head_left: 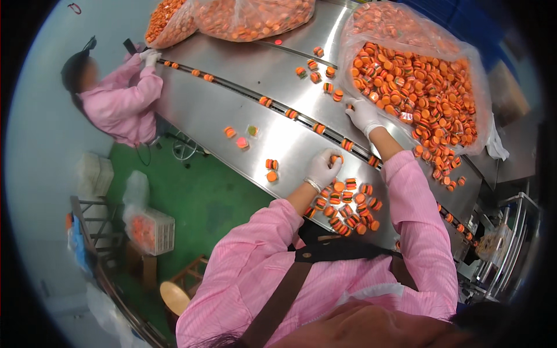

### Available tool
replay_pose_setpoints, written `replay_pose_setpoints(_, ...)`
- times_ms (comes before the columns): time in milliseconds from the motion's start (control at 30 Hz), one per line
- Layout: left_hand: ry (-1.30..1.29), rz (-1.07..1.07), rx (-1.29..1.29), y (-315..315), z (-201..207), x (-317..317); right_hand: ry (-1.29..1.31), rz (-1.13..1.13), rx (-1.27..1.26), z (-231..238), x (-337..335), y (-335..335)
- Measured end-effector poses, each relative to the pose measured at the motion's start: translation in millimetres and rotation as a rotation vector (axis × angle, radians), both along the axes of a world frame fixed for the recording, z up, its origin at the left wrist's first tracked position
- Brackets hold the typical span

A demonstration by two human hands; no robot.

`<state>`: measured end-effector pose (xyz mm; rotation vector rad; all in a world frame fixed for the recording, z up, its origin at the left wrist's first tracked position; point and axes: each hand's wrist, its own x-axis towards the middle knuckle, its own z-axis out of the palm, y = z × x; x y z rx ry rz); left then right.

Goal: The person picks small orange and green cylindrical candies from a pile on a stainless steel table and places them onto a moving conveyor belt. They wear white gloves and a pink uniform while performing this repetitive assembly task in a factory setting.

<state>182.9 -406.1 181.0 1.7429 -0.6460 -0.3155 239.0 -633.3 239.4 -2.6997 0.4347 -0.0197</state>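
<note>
My left hand (324, 170), in a white glove, is closed round a burger-shaped candy (336, 158) on the near side of a narrow conveyor channel (229, 90). Below that hand lies a loose pile of orange, green-layered burger-shaped candies (350, 209). Across the channel, my gloved right hand (365, 116) has its fingertips closed on a small orange and dark piece, which looks like another such candy (350, 107) and is partly hidden. Single candies (318, 128) ride spaced out in the channel, passing between my hands.
A big clear bag (406, 87) spills candies onto the steel table (212, 130) at right. More filled bags (249, 20) stand at the far end. At far left a co-worker in pink (119, 101) reaches to the channel. Crates (152, 232) and a stool (175, 297) stand on the green floor.
</note>
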Motion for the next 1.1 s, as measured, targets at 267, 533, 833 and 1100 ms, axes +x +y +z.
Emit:
replay_pose_setpoints(267, -0.031, -0.019, 0.025, -0.6, 13.5, -2.7, -0.428, -0.150, 0.625, 0.0, 21.3, 31.7)
replay_pose_setpoints(533, -0.094, 0.001, 0.001, 0.2, 13.5, -1.1, -0.211, 0.191, 0.681, 27.4, 78.1, 112.3)
replay_pose_setpoints(833, -0.167, 0.042, -0.009, 2.1, 21.4, -1.1, -0.229, 0.148, 0.114, 14.2, 86.0, 110.8)
replay_pose_setpoints(1100, -0.052, -0.003, 0.021, -1.6, 21.4, -4.4, 0.025, -0.016, -0.242, 6.7, 69.2, 20.9)
